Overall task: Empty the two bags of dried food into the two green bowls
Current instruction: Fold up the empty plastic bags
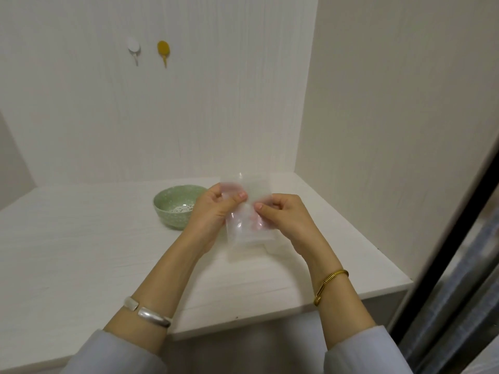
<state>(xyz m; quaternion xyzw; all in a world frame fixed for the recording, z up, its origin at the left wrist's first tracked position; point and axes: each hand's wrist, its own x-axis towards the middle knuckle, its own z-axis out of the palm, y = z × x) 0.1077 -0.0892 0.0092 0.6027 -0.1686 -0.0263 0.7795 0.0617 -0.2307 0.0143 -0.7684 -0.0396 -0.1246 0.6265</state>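
Note:
A clear plastic bag (247, 230) is held up above the white table between both hands; it looks see-through with nothing visible inside. My left hand (216, 209) pinches its left side and my right hand (280, 211) pinches its right side, thumbs close together near the bag's middle. One green bowl (167, 209) stands on the table just left of my left hand, with small white pieces at its bottom. A second green bowl and a second bag are not visible.
The white table (81, 252) sits in a white-walled corner. Two hooks, one white (134, 48) and one yellow (163, 51), hang on the back wall. A dark-framed glass door (445, 265) runs along the right edge.

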